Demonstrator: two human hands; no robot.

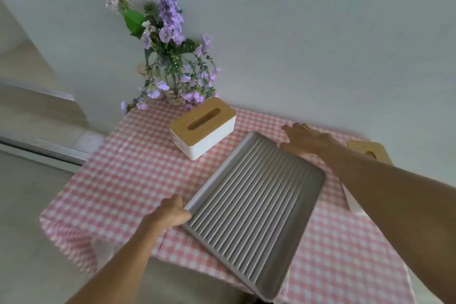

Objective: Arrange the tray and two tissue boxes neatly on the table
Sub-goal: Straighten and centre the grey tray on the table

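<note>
The left hand (170, 212) curls its fingers over the near left corner of the tray (256, 207), gripping the rim, while the right hand (302, 139) lies flat and spread at the far right corner, palm down on the rim rather than closed round it. Between them the grey ribbed tray sits skewed on the bench (118, 180), its long side running on a diagonal and its nearest corner hanging out past the front edge of the pink checked cloth, so it looks to me like the tray is only now being squared up. Just beyond its far left edge stands one tissue box (203, 128), white with a wooden slotted lid, also turned at an angle and close to, but not touching, the tray. The second tissue box (367, 153) is off to the right, mostly hidden behind the right forearm; only a bit of its wooden top shows, and I cannot tell how it lies. A bunch of purple flowers (170, 52) stands at the back against the wall. By my reckoning nothing is lined up yet: tray first, then both boxes remain.
</note>
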